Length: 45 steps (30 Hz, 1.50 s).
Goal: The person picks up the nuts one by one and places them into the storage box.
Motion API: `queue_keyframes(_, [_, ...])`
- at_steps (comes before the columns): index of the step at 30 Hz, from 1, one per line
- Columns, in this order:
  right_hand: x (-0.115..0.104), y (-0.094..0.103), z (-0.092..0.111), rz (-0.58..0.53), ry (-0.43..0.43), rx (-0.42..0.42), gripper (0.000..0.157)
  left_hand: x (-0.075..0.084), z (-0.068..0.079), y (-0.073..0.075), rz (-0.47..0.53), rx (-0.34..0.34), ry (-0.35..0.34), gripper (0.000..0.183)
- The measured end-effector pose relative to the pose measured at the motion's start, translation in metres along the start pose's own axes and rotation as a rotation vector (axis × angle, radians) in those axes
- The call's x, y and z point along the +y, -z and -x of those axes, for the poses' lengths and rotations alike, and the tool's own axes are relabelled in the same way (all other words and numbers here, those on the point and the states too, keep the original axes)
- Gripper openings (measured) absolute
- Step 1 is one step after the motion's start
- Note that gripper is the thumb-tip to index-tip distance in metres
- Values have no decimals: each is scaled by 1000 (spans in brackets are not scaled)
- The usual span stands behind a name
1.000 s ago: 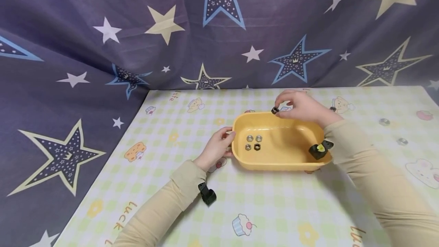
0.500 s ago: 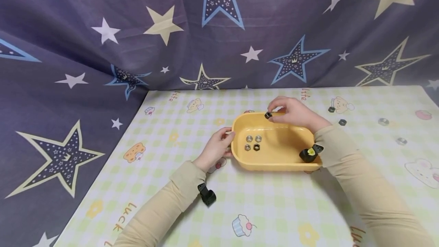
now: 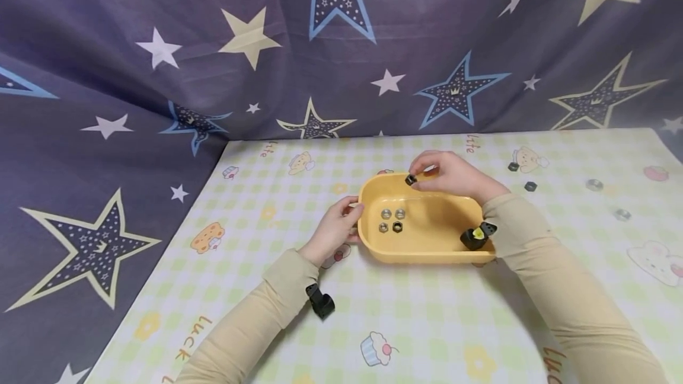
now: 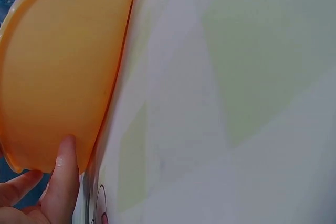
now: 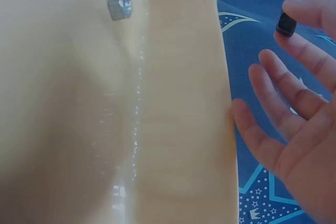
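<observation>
Left hand (image 3: 333,231) holds the left end of the yellow tray (image 3: 432,239): thumb at the rim, one finger against the outer wall, remaining fingers partly hidden. Probably there to stop the tray sliding on the checked tablecloth (image 3: 443,313); looks like a light hold. Tray sits flat, long side across the person.

Inside, left end of the floor: three silver hex nuts (image 3: 386,214) plus one black hex nut (image 3: 397,227), in a two-by-two block, black one at the near right corner. All lie flat with gaps between them, so the arrangement looks deliberate. Rest of the floor bare, partly in the arm's shadow.

Right hand (image 3: 453,175) at the far rim: thumb and index fingertips pinch the held black nut (image 3: 410,180), other fingers spread loose and empty. Tip pinch suits a part this small and leaves most of the nut exposed. Nut is raised near the far rim; can't tell if it's over the inside. Little finger is at the rim, contact unclear.

Right of the tray, on the cloth: two loose black nuts (image 3: 530,186), then two loose silver nuts (image 3: 594,185), scattered, within the right arm's reach.
</observation>
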State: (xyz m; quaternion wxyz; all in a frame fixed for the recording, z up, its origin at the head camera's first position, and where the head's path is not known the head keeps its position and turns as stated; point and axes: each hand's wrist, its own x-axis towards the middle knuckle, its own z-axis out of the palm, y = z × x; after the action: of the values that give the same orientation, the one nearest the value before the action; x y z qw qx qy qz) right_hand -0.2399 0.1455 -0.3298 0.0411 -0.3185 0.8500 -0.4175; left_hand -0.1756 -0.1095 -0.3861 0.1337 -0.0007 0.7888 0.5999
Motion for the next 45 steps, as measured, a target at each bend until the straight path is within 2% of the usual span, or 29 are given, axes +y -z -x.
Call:
queue_keyframes(7, [3, -8, -2, 27, -10, -80, 13, -1, -2, 0, 16, 6, 29, 38])
queue_keyframes(14, [5, -11, -2, 77, -33, -152, 11, 0, -1, 0, 11, 12, 19, 36])
queue_keyframes(25, [6, -21, -2, 258, 42, -286, 8, 1, 2, 1, 5, 7, 3, 36])
queue_keyframes(32, [8, -26, -3, 340, 60, -303, 8, 5, 4, 0, -1, 7, -10, 37])
queue_keyframes(40, [1, -28, -4, 471, -100, -316, 10, 2, 2, 0, -4, 11, -8, 37])
queue_keyframes(45, [0, -30, -6, 523, -149, -319, 13, 4, 3, 0, 5, 9, 10, 37])
